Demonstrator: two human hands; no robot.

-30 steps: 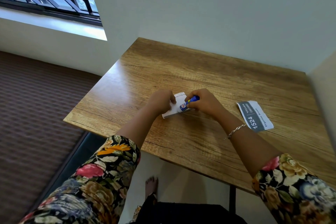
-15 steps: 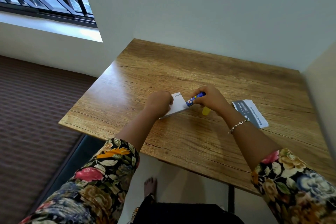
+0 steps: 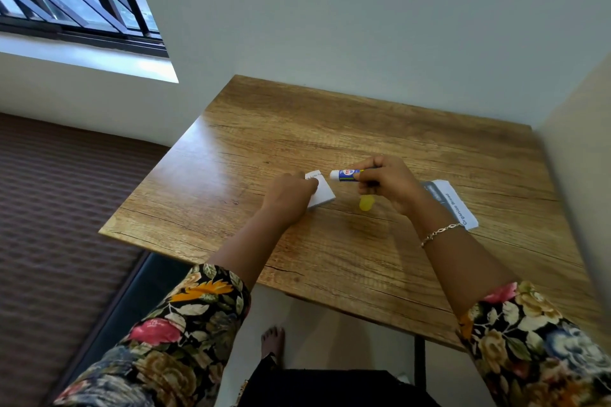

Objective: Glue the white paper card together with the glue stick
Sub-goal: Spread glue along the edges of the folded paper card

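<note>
Card (image 3: 325, 197) lies on the table (image 3: 330, 274), its left side under the left hand (image 3: 291, 193), whose bent fingers hold it down. Just right of the card sits a yellow cap (image 3: 366, 202). Past the card, the right hand (image 3: 388, 182) grips the glue stick (image 3: 345, 174), tip off the paper. A loose hold could let the card slide and smear glue.

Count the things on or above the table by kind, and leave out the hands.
White paper card: 1
Glue stick: 1
Yellow cap: 1
Printed paper slip: 1
Total: 4
</note>
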